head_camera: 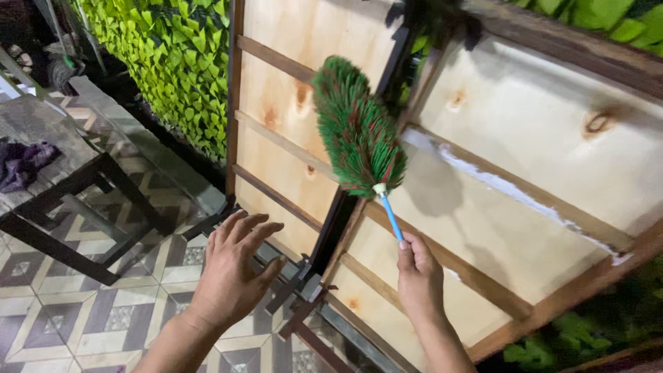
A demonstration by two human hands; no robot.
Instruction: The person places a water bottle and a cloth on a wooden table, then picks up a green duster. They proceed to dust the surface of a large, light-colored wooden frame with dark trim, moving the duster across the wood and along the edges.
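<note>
Dusting works best with soft, slow strokes, so the right hand [418,276], gripping the blue stick of the green duster [358,131], keeps its fluffy head against the wooden panel [525,131], while the left hand [231,273] hangs open and empty beside that panel.

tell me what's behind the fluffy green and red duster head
Behind the green and red duster head, held by the right hand on its blue handle, are pale plywood panels with brown wooden battens. The part directly behind the head is hidden.
</note>
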